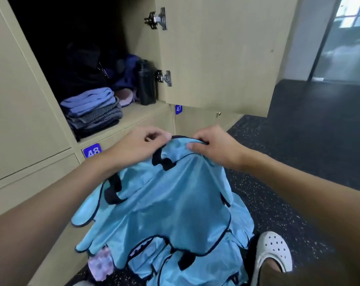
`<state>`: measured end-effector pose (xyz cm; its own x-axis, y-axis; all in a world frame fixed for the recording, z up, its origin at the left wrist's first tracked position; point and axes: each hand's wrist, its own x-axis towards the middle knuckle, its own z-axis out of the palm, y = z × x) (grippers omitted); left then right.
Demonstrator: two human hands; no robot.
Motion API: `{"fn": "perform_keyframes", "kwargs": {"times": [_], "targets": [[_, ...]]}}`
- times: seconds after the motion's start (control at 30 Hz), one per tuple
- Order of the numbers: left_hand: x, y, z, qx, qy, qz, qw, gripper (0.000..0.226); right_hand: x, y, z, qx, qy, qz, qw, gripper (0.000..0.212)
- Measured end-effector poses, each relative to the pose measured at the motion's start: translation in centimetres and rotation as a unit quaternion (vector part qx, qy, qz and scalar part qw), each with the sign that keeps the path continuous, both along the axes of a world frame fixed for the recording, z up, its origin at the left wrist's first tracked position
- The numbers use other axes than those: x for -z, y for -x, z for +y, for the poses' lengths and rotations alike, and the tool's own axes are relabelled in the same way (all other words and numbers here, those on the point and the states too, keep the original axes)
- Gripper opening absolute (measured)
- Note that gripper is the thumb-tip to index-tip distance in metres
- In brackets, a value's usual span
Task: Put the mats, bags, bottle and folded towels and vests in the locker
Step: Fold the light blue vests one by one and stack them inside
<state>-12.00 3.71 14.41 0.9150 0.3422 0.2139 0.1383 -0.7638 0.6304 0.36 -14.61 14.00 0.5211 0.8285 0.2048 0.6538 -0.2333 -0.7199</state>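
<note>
My left hand [143,142] and right hand [213,146] each pinch the top hem of the blue vest [175,203], just below the open locker [143,112], where folded towels [90,108] and bottle [147,83] sit.

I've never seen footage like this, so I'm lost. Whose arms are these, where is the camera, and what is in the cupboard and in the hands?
No machine here: a person wears a camera on the head, looking forward and down, so the two bare arms are their own. The left hand and right hand each pinch the top edge of a light blue vest with dark trim, which hangs in front of them. Ahead is an open locker, its door swung to the right. Inside sit a stack of folded towels at the front, a black bottle standing at the right, and a dark bag behind, hard to make out. A white shoe shows at bottom right.
</note>
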Motion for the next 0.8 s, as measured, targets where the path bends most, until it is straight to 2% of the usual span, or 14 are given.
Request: {"fn": "perform_keyframes", "kwargs": {"times": [0.07,0.1,0.17,0.23,0.33,0.43,0.47,0.53,0.67,0.8], "targets": [[0.6,0.6,-2.1,0.074,0.065,0.052,0.994,0.064,-0.1,0.9,0.4,-0.016,-0.020,0.021,0.999,0.026],[1.1,0.6,-2.8,0.112,0.071,0.062,0.989,0.076,0.0,1.2,0.7,-0.022,-0.026,0.026,0.999,0.022],[1.7,0.5,-3.5,0.159,0.097,0.046,0.981,0.056,0.0,1.6,1.0,-0.031,-0.040,0.024,0.998,0.018],[1.4,0.4,-3.5,0.134,0.127,0.019,0.983,0.030,-0.1,1.5,1.0,-0.035,-0.055,0.032,0.997,0.015],[0.5,0.5,-2.5,0.061,0.129,-0.030,0.989,0.015,-0.4,0.7,0.2,-0.055,-0.030,0.081,0.995,0.020],[-0.5,0.9,-1.6,0.020,0.173,-0.071,0.982,0.015,-0.1,0.2,-0.4,-0.080,0.040,0.096,0.991,0.014],[-0.7,1.1,-1.3,0.011,0.184,-0.078,0.980,0.016,0.0,0.2,-0.5,-0.073,0.046,0.088,0.992,0.008],[-0.7,1.3,-0.8,-0.002,0.194,-0.084,0.977,0.016,0.1,-0.1,-0.5,-0.041,0.021,0.078,0.996,0.011],[-0.2,1.3,-0.3,-0.038,0.170,-0.070,0.982,0.015,-0.5,-0.3,-0.7,-0.001,-0.012,0.075,0.997,0.013],[-0.2,1.0,0.1,-0.088,0.118,-0.090,0.985,0.019,-1.3,-0.1,-1.0,-0.017,-0.011,0.102,0.995,0.011]]}}
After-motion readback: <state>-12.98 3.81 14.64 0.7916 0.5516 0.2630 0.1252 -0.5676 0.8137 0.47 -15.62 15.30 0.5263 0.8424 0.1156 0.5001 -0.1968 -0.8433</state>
